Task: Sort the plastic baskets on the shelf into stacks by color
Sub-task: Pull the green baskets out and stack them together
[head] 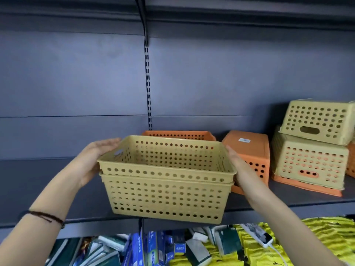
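1. The light is soft, even and moderately bright, with a pale sheen across the dark grey back panel (76, 83) at centre left of the frame.
2. The underside of the upper shelf (230, 14) along the top edge lies in deep shadow.
3. Wide-angle distortion bows straight lines toward the edges.
4. Detail is slightly soft throughout, most of all in the colourful packets (153, 248) at the bottom.

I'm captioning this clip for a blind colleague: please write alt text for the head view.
Left hand and right hand grip two nested tan baskets at a dark shelf. Behind sit an upright orange basket, an overturned orange basket and overturned tan ones.
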The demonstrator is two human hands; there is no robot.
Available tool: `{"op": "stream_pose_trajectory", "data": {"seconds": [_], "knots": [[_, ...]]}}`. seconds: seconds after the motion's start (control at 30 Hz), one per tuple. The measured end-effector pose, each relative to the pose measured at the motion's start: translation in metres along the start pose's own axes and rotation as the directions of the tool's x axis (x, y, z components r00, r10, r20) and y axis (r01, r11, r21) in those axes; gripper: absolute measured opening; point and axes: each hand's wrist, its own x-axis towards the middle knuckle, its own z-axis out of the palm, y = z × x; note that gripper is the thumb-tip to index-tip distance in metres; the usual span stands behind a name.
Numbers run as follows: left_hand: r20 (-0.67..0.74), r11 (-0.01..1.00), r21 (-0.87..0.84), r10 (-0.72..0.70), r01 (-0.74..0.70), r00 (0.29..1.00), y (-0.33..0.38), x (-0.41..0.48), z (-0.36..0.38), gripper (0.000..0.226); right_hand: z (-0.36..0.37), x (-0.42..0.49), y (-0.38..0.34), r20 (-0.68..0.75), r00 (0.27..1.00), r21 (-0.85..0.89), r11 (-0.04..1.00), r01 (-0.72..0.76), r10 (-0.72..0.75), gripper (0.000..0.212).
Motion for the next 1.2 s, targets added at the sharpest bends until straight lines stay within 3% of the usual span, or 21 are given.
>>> {"op": "stream_pose_trajectory", "data": {"seconds": [0.17,0.3,0.37,0.43,0.5,0.57,0.63,0.7,0.77,0.83,0.9,1.0,1.1,1.2], "knots": [[-0.042,0.997,-0.058,-0.062,0.059,0.997,-0.013,-0.003,-0.002,0.023,0.003,0.025,0.008,0.032,0.999,-0.004,0.999,-0.043,0.043,0.047],[-0.086,0.977,0.211,-0.01,0.028,0.996,0.005,-0.011,-0.001,0.029,-0.003,0.034,0.002,0.04,0.998,-0.007,0.999,-0.045,0.046,0.041],[-0.156,0.908,0.418,0.101,-0.027,0.983,0.019,-0.016,0.003,0.031,-0.015,0.032,-0.001,0.031,0.999,-0.062,0.998,-0.008,0.01,0.033],[-0.184,0.773,0.628,0.255,-0.087,0.949,0.036,-0.024,0.018,0.031,-0.033,0.031,-0.002,0.013,0.996,-0.134,0.987,0.086,-0.085,0.023],[-0.089,0.573,0.806,0.365,-0.148,0.927,0.053,-0.037,0.051,0.031,-0.059,0.029,0.0,-0.012,0.968,-0.35,0.908,0.23,-0.25,0.021],[0.046,0.289,0.942,0.39,-0.17,0.92,0.067,-0.05,0.102,0.031,-0.094,0.026,0.005,0.038,0.901,-0.653,0.672,0.349,-0.431,0.023],[0.199,-0.007,0.976,0.437,-0.218,0.877,0.074,-0.057,0.159,0.032,-0.135,0.024,0.011,0.118,0.858,-0.813,0.447,0.373,-0.501,0.027],[0.315,-0.12,0.948,0.474,-0.294,0.822,0.077,-0.057,0.215,0.034,-0.18,0.019,0.018,0.096,0.867,-0.856,0.404,0.322,-0.488,0.033],[0.384,-0.119,0.92,0.472,-0.374,0.794,0.079,-0.053,0.268,0.038,-0.225,0.014,0.026,0.019,0.863,-0.87,0.418,0.263,-0.504,0.042],[0.433,-0.044,0.884,0.452,-0.466,0.78,0.082,-0.05,0.315,0.046,-0.265,0.011,0.034,-0.061,0.838,-0.887,0.415,0.204,-0.542,0.053],[0.45,0.097,0.839,0.43,-0.536,0.783,0.085,-0.042,0.36,0.055,-0.3,0.012,0.041,-0.148,0.831,-0.885,0.446,0.13,-0.536,0.064],[0.434,0.312,0.768,0.388,-0.559,0.813,0.09,-0.019,0.412,0.067,-0.333,0.027,0.048,-0.266,0.877,-0.785,0.618,0.043,-0.399,0.082],[0.411,0.473,0.689,0.37,-0.55,0.833,0.097,0.008,0.46,0.08,-0.355,0.046,0.058,-0.228,0.916,-0.713,0.697,0.075,-0.331,0.096],[0.424,0.555,0.576,0.425,-0.601,0.8,0.103,0.027,0.497,0.093,-0.362,0.057,0.067,-0.143,0.924,-0.663,0.727,0.177,-0.354,0.102]]}}
